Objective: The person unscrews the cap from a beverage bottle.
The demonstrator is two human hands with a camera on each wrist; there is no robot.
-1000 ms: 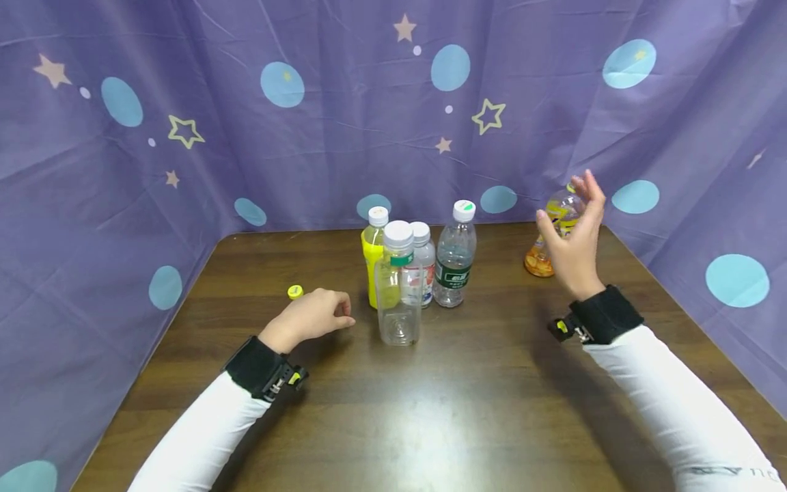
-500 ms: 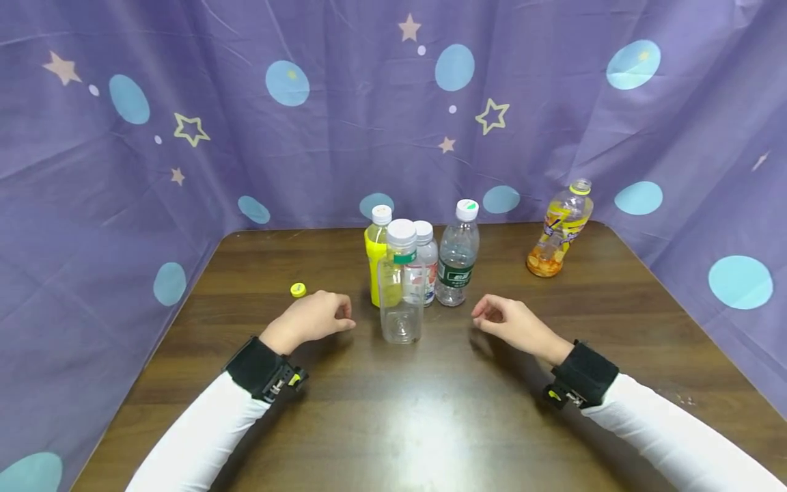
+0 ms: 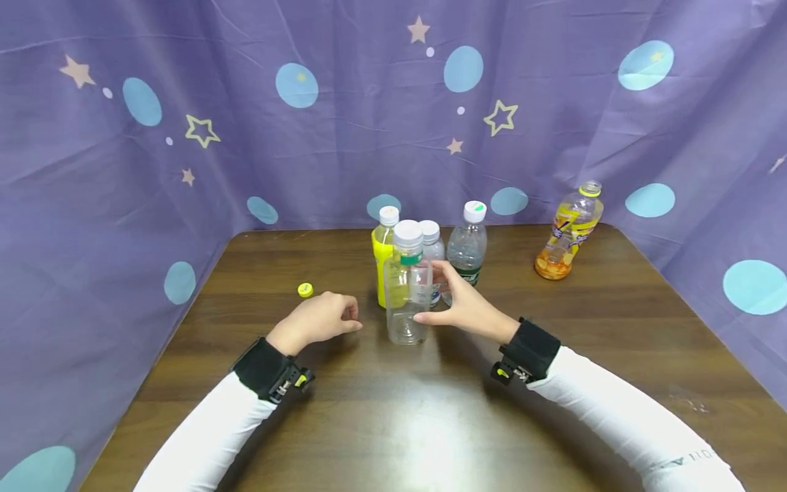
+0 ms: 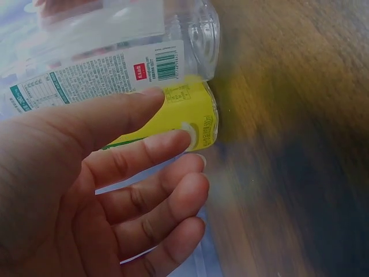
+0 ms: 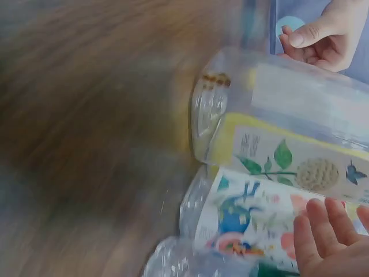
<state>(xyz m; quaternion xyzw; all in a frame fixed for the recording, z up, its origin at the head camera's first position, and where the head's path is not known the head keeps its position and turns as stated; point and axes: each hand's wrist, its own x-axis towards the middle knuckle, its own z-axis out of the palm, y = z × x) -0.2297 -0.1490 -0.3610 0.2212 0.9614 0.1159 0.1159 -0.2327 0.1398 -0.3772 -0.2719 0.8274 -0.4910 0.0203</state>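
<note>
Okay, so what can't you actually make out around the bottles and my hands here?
- Head view: whether the right hand touches the front clear bottle; too close to judge.
- Head view: the small bottle behind, mostly hidden by the front bottle and the hand.
- Right wrist view: table smeared by blur.
- Left wrist view: label print too small to read.

Obstacles: 4 bottles clustered mid-table (image 3: 393, 410), clear bottle (image 3: 406, 283) frontmost; orange bottle (image 3: 567, 234) far R; yellow cap (image 3: 305, 290) L. Free room: front half, gap btwn cluster & orange bottle.
</note>
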